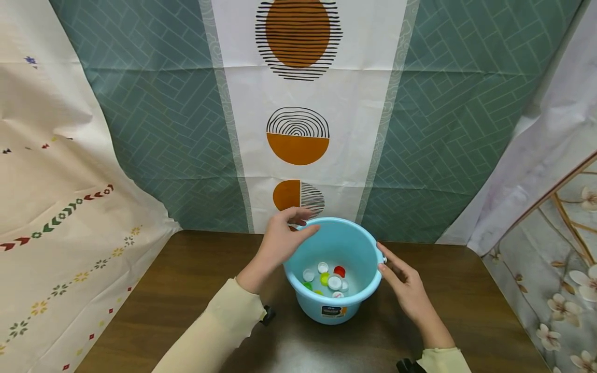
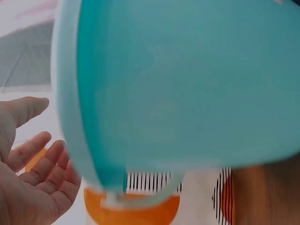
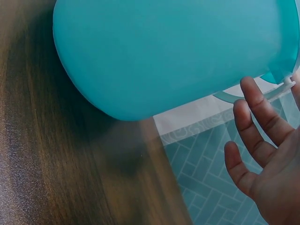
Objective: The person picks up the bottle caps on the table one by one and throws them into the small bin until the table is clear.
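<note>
A light blue plastic bucket (image 1: 310, 304) stands upright on the table. Several bottle caps lie inside it, among them a red cap (image 1: 339, 271), a yellow cap (image 1: 325, 279) and a white cap (image 1: 334, 282). My left hand (image 1: 279, 243) is at the bucket's left rim, thumb and fingers apart; the left wrist view shows nothing in its grasp. On the opposite side, my right hand (image 1: 406, 285) has its fingertips at the rim, close to where the pale handle (image 3: 227, 97) joins. In the right wrist view its fingers are spread and slightly bent.
The brown wooden table (image 1: 196, 295) extends to both sides of the bucket. Behind it hangs a green and white patterned cloth (image 1: 434, 155). A cream embroidered cloth (image 1: 70, 181) borders the left, and a floral cloth (image 1: 545, 295) the right.
</note>
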Demonstrator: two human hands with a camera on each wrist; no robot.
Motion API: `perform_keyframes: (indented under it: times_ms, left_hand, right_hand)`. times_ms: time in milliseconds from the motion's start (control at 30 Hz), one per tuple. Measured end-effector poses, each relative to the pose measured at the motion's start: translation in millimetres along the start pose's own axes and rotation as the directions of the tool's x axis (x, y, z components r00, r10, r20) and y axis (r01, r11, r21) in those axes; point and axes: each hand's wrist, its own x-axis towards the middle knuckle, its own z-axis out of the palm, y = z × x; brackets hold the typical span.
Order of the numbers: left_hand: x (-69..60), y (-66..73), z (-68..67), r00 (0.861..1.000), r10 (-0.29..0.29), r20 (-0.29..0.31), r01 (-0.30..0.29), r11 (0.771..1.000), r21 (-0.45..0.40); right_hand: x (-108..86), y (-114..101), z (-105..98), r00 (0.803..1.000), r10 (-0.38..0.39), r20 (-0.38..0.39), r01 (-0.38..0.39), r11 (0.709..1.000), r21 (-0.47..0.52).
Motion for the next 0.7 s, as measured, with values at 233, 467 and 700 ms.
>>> perform_keyframes:
  times_ms: [233, 467, 700]
  left_hand:
    - [-16.8, -23.0, -37.7, 0.997, -0.057, -0.045, 0.061, 0.995, 0.078]
    - [-35.4, -50.8, -80.0, 0.994, -0.091, -0.056, 0.098, 0.984, 0.146]
    - [-59.2, -80.8, -116.4, 0.987, -0.156, -0.035, 0.159, 0.952, 0.26]
  right_hand:
    - [-0.5, 0, 0, 1.0, 0.01, 0.002, -0.01, 1.0, -0.005]
    - [-0.1, 1, -1, 1.0, 0.013, 0.001, -0.013, 1.0, -0.003]
    - [0.5, -1, -1, 1.0, 0.014, 0.005, -0.014, 1.0, -0.014]
